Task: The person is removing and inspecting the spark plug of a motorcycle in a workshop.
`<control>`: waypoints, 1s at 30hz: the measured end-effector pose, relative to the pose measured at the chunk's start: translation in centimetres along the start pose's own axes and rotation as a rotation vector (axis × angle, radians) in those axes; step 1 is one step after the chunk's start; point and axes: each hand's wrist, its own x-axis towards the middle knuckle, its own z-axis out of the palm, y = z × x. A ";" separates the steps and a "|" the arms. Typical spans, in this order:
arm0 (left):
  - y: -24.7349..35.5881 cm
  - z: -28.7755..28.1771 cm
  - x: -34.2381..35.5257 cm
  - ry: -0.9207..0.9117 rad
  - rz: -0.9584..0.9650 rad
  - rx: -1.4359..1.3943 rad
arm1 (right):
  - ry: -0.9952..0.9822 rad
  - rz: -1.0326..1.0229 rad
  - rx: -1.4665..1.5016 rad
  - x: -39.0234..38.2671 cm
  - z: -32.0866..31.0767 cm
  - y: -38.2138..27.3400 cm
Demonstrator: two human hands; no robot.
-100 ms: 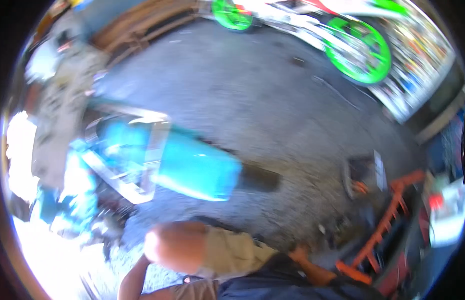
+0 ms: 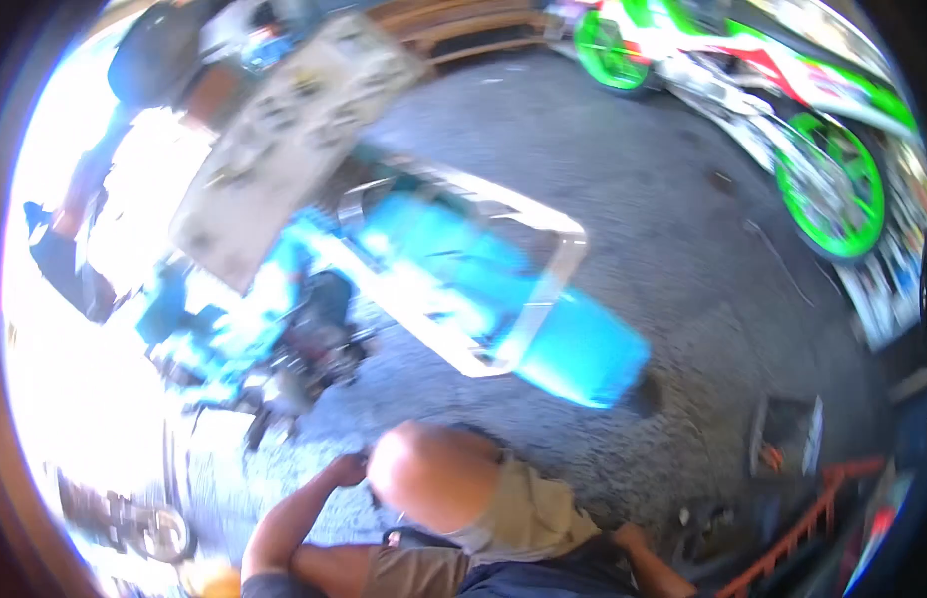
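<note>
My left hand (image 2: 348,469) hangs beside my bent bare knee (image 2: 418,468); blur smears its fingers, and nothing shows clearly in it. Low at my right side, my right hand (image 2: 629,536) sits close to my beige shorts (image 2: 531,508), its fingers mostly hidden. Ahead of my knee stands a bright blue vehicle body (image 2: 588,349) with a pale metal frame (image 2: 560,264) around it. Dark mechanical parts (image 2: 324,329) show at its near left side.
A table (image 2: 224,214) with several small parts stands far left, a wooden bench (image 2: 463,25) behind. A green, white and red motorcycle (image 2: 772,115) stands far right. An orange metal rack (image 2: 812,528) and a tray (image 2: 785,436) lie near right. Another person (image 2: 73,224) is at the left edge.
My view has swung to the left, so the blue body, table and motorcycle all appear farther right. More of the table and another person have come in at the left.
</note>
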 end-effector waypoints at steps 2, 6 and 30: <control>9.7 -0.7 4.6 0.013 -0.307 -0.050 | 0.094 -0.097 -0.066 -2.5 -6.4 -3.3; 12.0 -4.3 -1.7 0.226 -0.391 -0.181 | 0.326 -0.625 -0.055 2.9 -9.0 -18.9; 11.3 5.8 -15.3 0.259 -0.740 -0.475 | -0.271 -0.849 -0.518 -2.0 -12.9 -67.8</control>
